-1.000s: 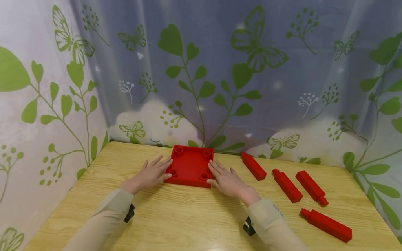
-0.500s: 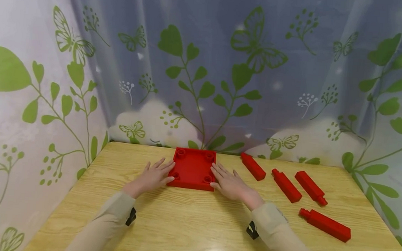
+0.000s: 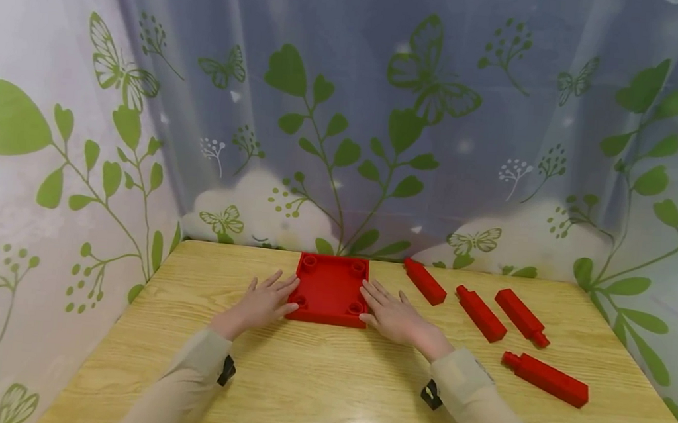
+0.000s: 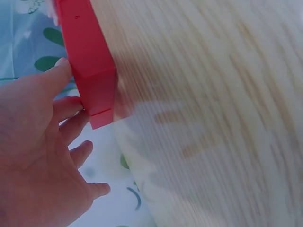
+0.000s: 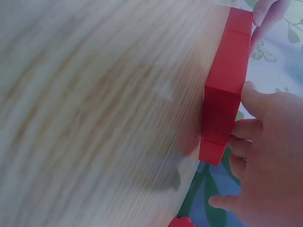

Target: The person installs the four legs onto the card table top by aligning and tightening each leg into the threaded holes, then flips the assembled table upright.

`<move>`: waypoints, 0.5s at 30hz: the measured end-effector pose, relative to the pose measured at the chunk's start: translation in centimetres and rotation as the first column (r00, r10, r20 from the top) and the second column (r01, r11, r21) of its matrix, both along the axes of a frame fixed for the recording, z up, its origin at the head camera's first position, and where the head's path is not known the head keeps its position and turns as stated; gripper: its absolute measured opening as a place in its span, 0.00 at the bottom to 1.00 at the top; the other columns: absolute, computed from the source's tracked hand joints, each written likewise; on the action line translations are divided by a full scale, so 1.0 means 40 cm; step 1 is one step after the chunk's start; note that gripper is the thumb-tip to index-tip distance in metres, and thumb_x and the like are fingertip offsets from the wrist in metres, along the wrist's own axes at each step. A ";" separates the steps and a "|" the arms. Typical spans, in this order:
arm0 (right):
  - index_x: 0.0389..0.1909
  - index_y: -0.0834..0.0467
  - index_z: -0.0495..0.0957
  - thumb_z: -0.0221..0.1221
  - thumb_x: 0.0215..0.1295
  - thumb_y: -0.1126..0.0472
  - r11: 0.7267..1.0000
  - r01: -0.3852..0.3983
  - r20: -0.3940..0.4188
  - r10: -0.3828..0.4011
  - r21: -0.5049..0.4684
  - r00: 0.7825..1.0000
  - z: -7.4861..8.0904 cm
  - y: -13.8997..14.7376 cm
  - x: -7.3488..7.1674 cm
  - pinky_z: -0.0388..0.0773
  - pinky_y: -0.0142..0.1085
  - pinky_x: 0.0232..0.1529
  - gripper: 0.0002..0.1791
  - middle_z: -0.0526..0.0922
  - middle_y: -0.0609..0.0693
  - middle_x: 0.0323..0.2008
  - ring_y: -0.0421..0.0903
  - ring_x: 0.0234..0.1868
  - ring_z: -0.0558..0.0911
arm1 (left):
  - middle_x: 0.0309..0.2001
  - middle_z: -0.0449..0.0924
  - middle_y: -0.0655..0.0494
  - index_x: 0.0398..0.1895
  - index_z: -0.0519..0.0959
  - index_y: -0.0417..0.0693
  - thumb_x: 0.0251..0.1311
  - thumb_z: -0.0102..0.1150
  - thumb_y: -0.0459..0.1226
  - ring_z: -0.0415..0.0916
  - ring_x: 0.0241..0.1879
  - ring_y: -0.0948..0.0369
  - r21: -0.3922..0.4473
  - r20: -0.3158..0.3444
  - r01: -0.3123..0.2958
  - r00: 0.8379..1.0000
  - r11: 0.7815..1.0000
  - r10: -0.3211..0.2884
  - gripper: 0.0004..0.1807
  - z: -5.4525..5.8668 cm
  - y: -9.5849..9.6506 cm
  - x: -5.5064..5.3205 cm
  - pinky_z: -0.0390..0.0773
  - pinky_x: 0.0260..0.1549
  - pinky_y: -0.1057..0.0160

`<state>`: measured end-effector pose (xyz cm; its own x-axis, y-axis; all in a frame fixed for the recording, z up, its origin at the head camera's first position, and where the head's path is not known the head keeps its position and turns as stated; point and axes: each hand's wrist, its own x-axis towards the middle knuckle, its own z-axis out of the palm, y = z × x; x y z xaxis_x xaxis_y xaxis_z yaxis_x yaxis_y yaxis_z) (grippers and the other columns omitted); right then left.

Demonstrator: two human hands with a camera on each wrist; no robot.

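Note:
A square red panel (image 3: 329, 289) with a raised rim and a round socket in each corner lies flat near the table's back edge. My left hand (image 3: 256, 306) touches its left side with fingers extended and spread, the thumb at the front corner. On the opposite side, my right hand (image 3: 398, 317) rests its straight fingers against the edge. In the left wrist view, the left hand's (image 4: 42, 142) fingertips meet the panel's side wall (image 4: 90, 42). The right wrist view has the right hand (image 5: 265, 137) touching the panel (image 5: 227, 71) likewise, without curling round it.
Several red square-section legs with narrow stepped ends lie right of the panel: one leg (image 3: 425, 283) at the back, two more beside it, and a leg (image 3: 545, 379) nearer the front. A patterned curtain (image 3: 347, 106) hangs behind the wooden table (image 3: 313, 382).
The red panel has slid a little to the right and towards me, both hands moving along with it at its sides. The loose legs lie as before; the head view has shifted slightly.

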<state>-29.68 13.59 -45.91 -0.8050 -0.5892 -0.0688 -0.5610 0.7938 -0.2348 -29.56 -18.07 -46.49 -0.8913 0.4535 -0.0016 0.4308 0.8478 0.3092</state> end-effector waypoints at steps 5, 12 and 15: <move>0.80 0.63 0.52 0.48 0.80 0.49 1.000 0.000 0.002 0.000 -0.014 1.000 0.001 0.014 0.013 0.47 0.70 0.71 0.36 0.49 0.60 0.80 0.60 0.80 0.48 | 0.78 0.58 0.47 0.77 0.61 0.41 0.75 0.52 0.47 0.45 0.79 0.42 -0.005 0.021 0.004 1.000 1.000 -0.003 0.34 0.004 0.014 0.009 0.43 0.68 0.25; 0.80 0.62 0.52 0.47 0.80 0.48 1.000 0.010 0.009 -0.010 -0.008 1.000 -0.001 0.035 0.027 0.47 0.70 0.71 0.36 0.48 0.59 0.81 0.59 0.81 0.48 | 0.78 0.57 0.44 0.77 0.61 0.39 0.75 0.53 0.45 0.44 0.79 0.40 0.048 0.051 0.033 0.998 0.998 -0.036 0.34 0.014 0.029 0.025 0.41 0.67 0.24; 0.80 0.62 0.52 0.49 0.80 0.48 1.000 0.011 0.013 -0.011 -0.024 1.000 0.002 0.047 0.034 0.46 0.71 0.71 0.36 0.49 0.59 0.80 0.60 0.80 0.48 | 0.78 0.58 0.44 0.77 0.61 0.39 0.75 0.53 0.46 0.45 0.78 0.39 0.056 0.045 0.051 0.998 0.997 -0.054 0.34 0.014 0.037 0.028 0.41 0.67 0.24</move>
